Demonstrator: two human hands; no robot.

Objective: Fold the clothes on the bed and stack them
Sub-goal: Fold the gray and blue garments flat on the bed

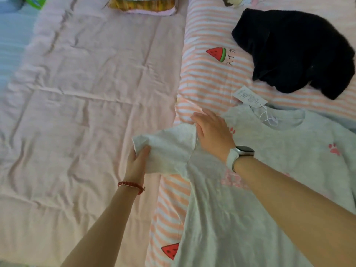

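Note:
A light grey T-shirt [250, 209] with pink paw prints lies spread face up on the striped bedding, with a paper tag [249, 97] at its collar. My left hand [137, 162] grips the end of the shirt's left sleeve [169, 149], thumb on top of the cloth. With fingers straight, my right hand [212, 132] presses flat on the shoulder seam where that sleeve joins the body. A dark navy fuzzy garment [294, 51] lies crumpled at the upper right, apart from both hands.
A pink quilt [86, 103] covers the left of the bed. The striped watermelon-print cover [208, 74] lies under the clothes. A folded stack of cloth [144, 5] sits at the top edge. A small doll [234, 1] rests at the top right.

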